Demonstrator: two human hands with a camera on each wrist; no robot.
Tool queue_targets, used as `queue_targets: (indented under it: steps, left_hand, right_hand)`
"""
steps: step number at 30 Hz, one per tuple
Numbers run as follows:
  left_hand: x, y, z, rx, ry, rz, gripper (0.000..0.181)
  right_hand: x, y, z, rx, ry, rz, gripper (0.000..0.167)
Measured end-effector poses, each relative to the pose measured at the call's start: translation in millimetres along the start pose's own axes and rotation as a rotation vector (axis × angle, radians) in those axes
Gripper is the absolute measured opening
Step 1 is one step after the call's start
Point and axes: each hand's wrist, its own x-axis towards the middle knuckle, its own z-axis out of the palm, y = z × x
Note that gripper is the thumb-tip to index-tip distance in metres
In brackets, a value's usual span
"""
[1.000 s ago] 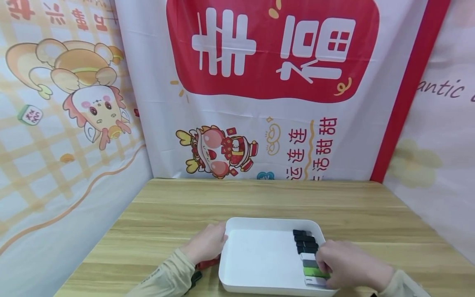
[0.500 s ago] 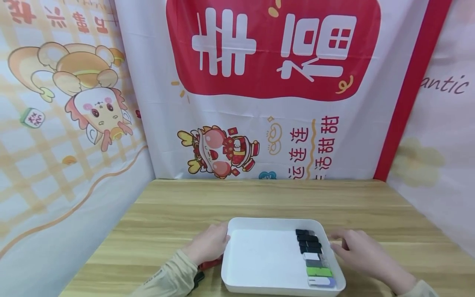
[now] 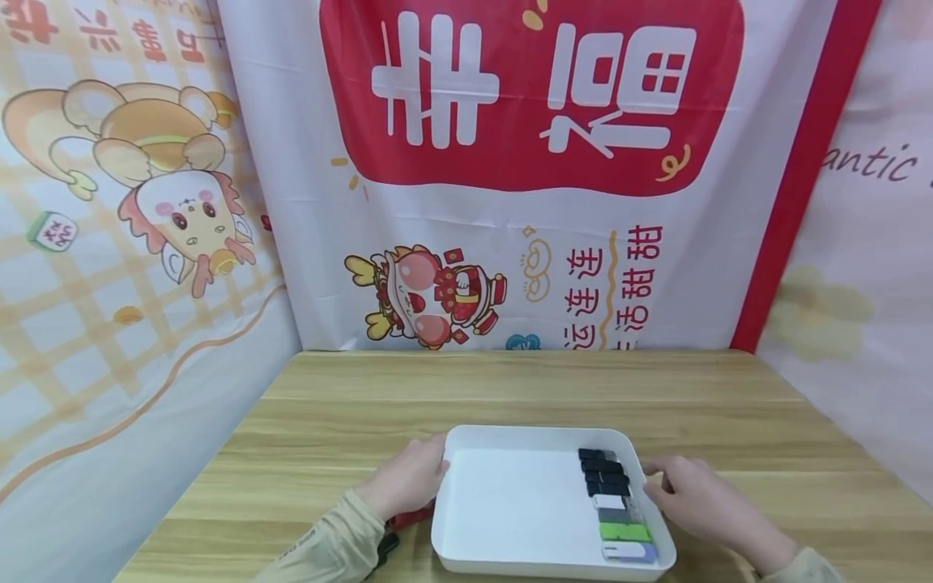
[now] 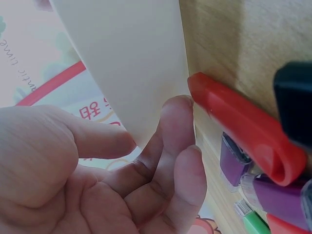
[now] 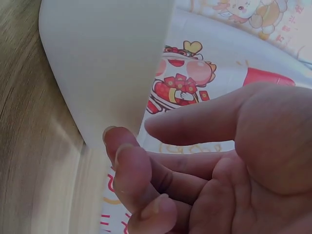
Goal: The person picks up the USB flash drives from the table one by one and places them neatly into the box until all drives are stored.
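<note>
A white tray (image 3: 517,502) has my left hand (image 3: 408,482) gripping its left rim, thumb over the edge. My right hand (image 3: 703,498) holds the right rim between thumb and fingers. Along the tray's right side lies a column of small sticks: several black (image 3: 605,478), a white (image 3: 608,502), a grey, a green (image 3: 624,532) and a white-and-purple one (image 3: 628,552). The left wrist view shows my left hand (image 4: 117,175) with fingers bent against the tray wall (image 4: 126,53). In the right wrist view, my right hand (image 5: 209,161) has fingertips against the wall (image 5: 107,53).
On the wooden table (image 3: 510,393), left of the tray, lie a red stick (image 4: 243,122), purple ones (image 4: 280,197), a green one (image 4: 253,222) and a black object (image 4: 295,105). Printed cloth (image 3: 525,210) stands behind the table and at both sides.
My right hand has left the sticks at the tray's right side and moved outward to the right rim. The left hand has stayed at the left rim.
</note>
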Motion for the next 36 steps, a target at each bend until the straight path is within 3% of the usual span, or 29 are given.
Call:
queue_targets:
  steps: [7,17,25,28,31,36]
  left_hand:
    - [-0.7,-0.9,0.7,-0.028,-0.011,0.003,0.022]
    - [-1.4,-0.8,-1.2,-0.037,-0.001,0.010,0.027]
    - [1.2,-2.7,-5.1,-0.085,0.003,0.039,0.017]
    - [0.0,-2.8,-12.6,-0.154,-0.007,0.009,0.018]
    - [-2.4,-5.0,-26.1,-0.218,0.000,-0.065,0.023]
    - [-5.6,-17.4,-55.9,-0.130,0.057,-0.137,0.019]
  right_hand:
    - [1.9,1.8,1.3,0.020,-0.034,0.034,0.028]
    - [5.3,0.0,-0.5,0.024,-0.017,0.005,0.029]
    - [3.7,-2.8,2.2,0.059,0.014,0.000,0.025]
    - [2.6,-2.9,2.8,0.058,0.002,0.025,0.024]
    - [2.0,-2.6,3.5,0.064,-0.016,0.048,0.023]
    - [2.0,-1.9,5.5,0.055,-0.007,0.025,0.023]
